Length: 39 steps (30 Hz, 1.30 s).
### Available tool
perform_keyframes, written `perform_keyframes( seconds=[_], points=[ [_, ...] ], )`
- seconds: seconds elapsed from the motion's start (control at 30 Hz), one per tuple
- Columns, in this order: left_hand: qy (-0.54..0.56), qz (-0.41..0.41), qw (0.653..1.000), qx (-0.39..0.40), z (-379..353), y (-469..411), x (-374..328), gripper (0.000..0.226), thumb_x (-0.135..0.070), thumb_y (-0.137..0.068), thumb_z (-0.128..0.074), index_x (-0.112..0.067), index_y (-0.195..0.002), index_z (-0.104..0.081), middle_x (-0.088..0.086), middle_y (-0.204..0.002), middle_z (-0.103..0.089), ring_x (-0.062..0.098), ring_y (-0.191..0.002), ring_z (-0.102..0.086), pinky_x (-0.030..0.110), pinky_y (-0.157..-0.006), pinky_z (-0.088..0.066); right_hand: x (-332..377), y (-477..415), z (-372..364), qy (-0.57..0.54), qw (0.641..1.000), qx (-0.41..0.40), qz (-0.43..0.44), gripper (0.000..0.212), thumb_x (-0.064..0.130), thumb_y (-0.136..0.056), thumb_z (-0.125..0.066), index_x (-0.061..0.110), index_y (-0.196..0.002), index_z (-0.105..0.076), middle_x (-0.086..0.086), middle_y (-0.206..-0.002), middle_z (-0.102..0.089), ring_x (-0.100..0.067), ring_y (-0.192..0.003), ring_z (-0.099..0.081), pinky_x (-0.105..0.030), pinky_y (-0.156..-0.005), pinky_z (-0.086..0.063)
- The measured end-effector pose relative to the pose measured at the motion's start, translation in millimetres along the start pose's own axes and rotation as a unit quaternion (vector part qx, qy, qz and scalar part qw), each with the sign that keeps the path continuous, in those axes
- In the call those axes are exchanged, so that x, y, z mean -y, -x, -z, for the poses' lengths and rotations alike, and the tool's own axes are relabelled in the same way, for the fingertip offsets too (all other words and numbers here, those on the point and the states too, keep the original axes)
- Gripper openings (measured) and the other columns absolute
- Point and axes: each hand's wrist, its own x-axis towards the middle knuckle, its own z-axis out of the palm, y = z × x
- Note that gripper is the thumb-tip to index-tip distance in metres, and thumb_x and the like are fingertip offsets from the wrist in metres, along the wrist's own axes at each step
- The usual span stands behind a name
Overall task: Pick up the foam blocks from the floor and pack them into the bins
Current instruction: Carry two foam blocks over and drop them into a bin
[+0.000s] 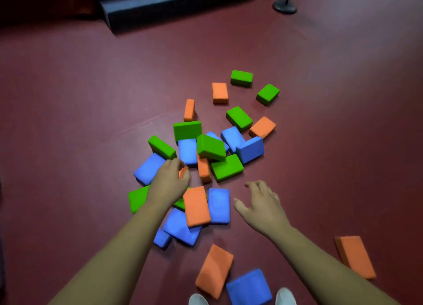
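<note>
Several green, blue and orange foam blocks lie in a loose heap (210, 153) on the dark red floor (91, 121). My left hand (170, 179) reaches into the heap's left side, its fingers curled round a small orange block (182, 171) that is mostly hidden. My right hand (261, 201) hovers to the right of the heap with fingers spread and nothing in it, beside a flat blue block (219, 205) and an orange block (196, 206). No bin is in view.
Loose blocks lie near my feet: an orange block (214, 270), a blue block (248, 287) and another orange block (356, 256) at right. White shoe tips (198, 299) show at the bottom. A dark step (174, 5) and a black stand base (284, 6) are far back.
</note>
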Motion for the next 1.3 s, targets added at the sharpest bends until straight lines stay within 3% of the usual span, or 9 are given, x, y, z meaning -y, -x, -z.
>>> perform_keyframes(
  seconds=[0.53, 0.67, 0.8, 0.9, 1.0, 1.07, 1.13, 1.2, 1.3],
  points=[
    [0.029, 0.281, 0.958, 0.048, -385, -151, 289, 0.013, -0.012, -0.084, -0.061, -0.002, -0.093, -0.060, 0.022, -0.095, -0.062, 0.037, -0.096, -0.057, 0.043, -0.084, -0.041, -61, -368, -387, -0.005, 0.967, 0.245, 0.075, 0.047, 0.041, -0.092, -0.055, 0.005, -0.121, -0.048, -0.018, -0.125, -0.050, -0.038, -0.119, -0.050, -0.047, -0.099, -0.043],
    [0.143, 0.436, 0.887, 0.060, -486, -164, 353, 0.039, -0.025, -0.090, -0.062, -0.001, -0.120, -0.059, 0.020, -0.121, -0.062, 0.032, -0.114, -0.057, 0.036, -0.094, -0.042, -87, -428, -492, -0.058, 0.962, 0.265, 0.033, 0.041, 0.034, -0.093, -0.058, -0.003, -0.110, -0.053, -0.026, -0.119, -0.058, -0.038, -0.113, -0.054, -0.040, -0.093, -0.040],
    [0.251, 0.522, 0.815, 0.017, -550, -150, 380, 0.058, -0.038, -0.094, -0.058, -0.009, -0.141, -0.039, 0.013, -0.137, -0.053, 0.027, -0.123, -0.051, 0.035, -0.101, -0.038, -112, -441, -558, -0.166, 0.915, 0.359, -0.078, 0.026, 0.037, -0.097, -0.052, 0.014, -0.086, -0.058, -0.015, -0.097, -0.060, -0.029, -0.088, -0.057, -0.033, -0.078, -0.043],
    [0.262, 0.504, 0.823, -0.015, -550, -142, 378, 0.074, -0.059, -0.088, -0.059, -0.021, -0.147, -0.038, 0.007, -0.142, -0.051, 0.024, -0.129, -0.050, 0.034, -0.107, -0.038, -126, -434, -579, -0.285, 0.883, 0.350, -0.129, 0.040, 0.057, -0.084, -0.047, 0.021, -0.078, -0.064, -0.007, -0.093, -0.065, -0.021, -0.085, -0.058, -0.038, -0.083, -0.047],
    [0.193, 0.468, 0.862, 0.005, -528, -131, 363, 0.091, -0.087, -0.057, -0.062, -0.027, -0.125, -0.054, 0.006, -0.126, -0.056, 0.023, -0.119, -0.053, 0.040, -0.108, -0.041, -141, -426, -565, -0.394, 0.843, 0.317, -0.182, 0.044, 0.059, -0.094, -0.043, 0.027, -0.082, -0.070, 0.004, -0.086, -0.071, -0.014, -0.076, -0.064, -0.032, -0.070, -0.051],
    [0.165, 0.438, 0.884, -0.016, -511, -127, 351, 0.083, -0.073, -0.053, -0.078, -0.018, -0.110, -0.051, 0.004, -0.119, -0.050, 0.015, -0.111, -0.052, 0.033, -0.104, -0.043, -154, -426, -556, -0.440, 0.814, 0.329, -0.186, 0.044, 0.053, -0.101, -0.039, 0.023, -0.095, -0.070, 0.007, -0.087, -0.074, -0.009, -0.073, -0.067, -0.023, -0.061, -0.051],
    [0.203, 0.400, 0.894, 0.005, -495, -125, 336, 0.083, -0.041, -0.063, -0.090, -0.018, -0.124, -0.039, 0.002, -0.119, -0.051, 0.004, -0.097, -0.055, 0.018, -0.090, -0.046, -159, -428, -540, -0.439, 0.812, 0.348, -0.163, 0.043, 0.050, -0.103, -0.038, 0.023, -0.100, -0.071, 0.009, -0.092, -0.075, -0.007, -0.080, -0.069, -0.022, -0.068, -0.053],
    [0.195, 0.351, 0.915, 0.030, -483, -125, 321, 0.105, -0.039, -0.061, -0.089, -0.031, -0.144, -0.025, -0.001, -0.122, -0.048, 0.006, -0.100, -0.052, 0.020, -0.088, -0.041, -162, -438, -533, -0.381, 0.848, 0.345, -0.127, 0.035, 0.042, -0.103, -0.042, 0.023, -0.099, -0.071, 0.009, -0.094, -0.072, -0.010, -0.089, -0.068, -0.023, -0.077, -0.050],
    [0.111, 0.339, 0.934, -0.001, -482, -126, 300, 0.095, -0.042, -0.062, -0.081, -0.028, -0.144, -0.036, -0.002, -0.119, -0.040, 0.010, -0.106, -0.044, 0.016, -0.088, -0.029, -180, -460, -536, -0.185, 0.943, 0.259, -0.094, 0.035, 0.032, -0.096, -0.060, 0.007, -0.120, -0.061, -0.013, -0.116, -0.062, -0.029, -0.113, -0.057, -0.029, -0.091, -0.040]
  ],
)
